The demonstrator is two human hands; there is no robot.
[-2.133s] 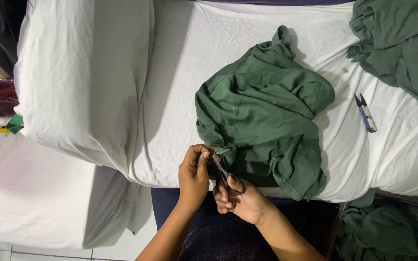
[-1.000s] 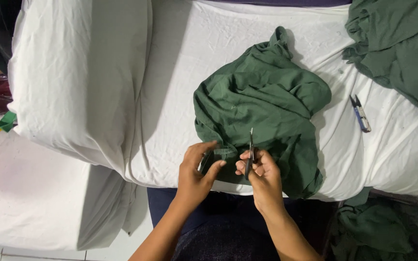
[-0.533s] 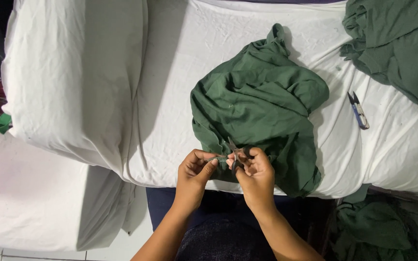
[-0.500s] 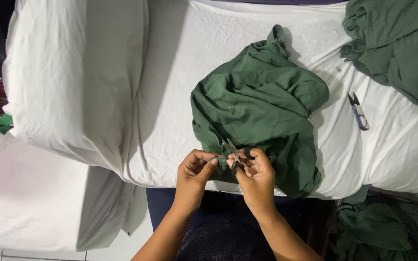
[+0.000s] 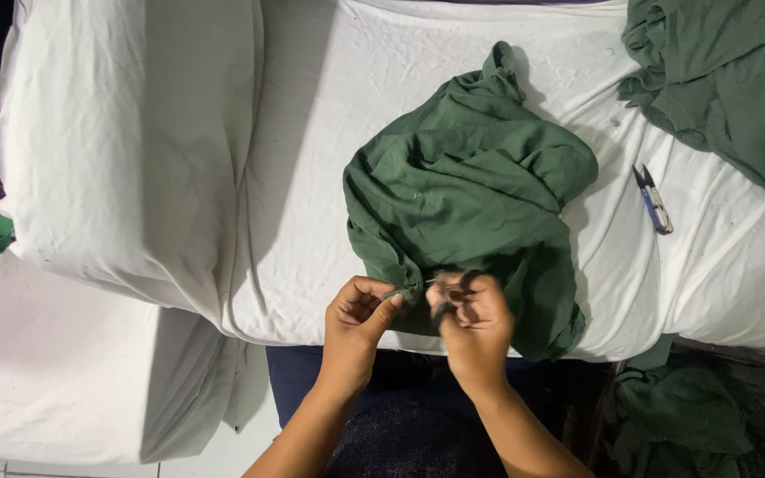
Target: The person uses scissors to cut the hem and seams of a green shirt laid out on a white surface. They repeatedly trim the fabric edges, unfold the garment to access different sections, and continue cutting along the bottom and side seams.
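A: How is the light?
B: Bright and even from above; the white sheet (image 5: 329,133) nearly glares at twelve o'clock.

A: Any shadows or blur?
B: Soft shadow under the pillow (image 5: 126,142) at nine o'clock, dimness at five o'clock. The right hand (image 5: 475,319) is slightly motion-blurred.
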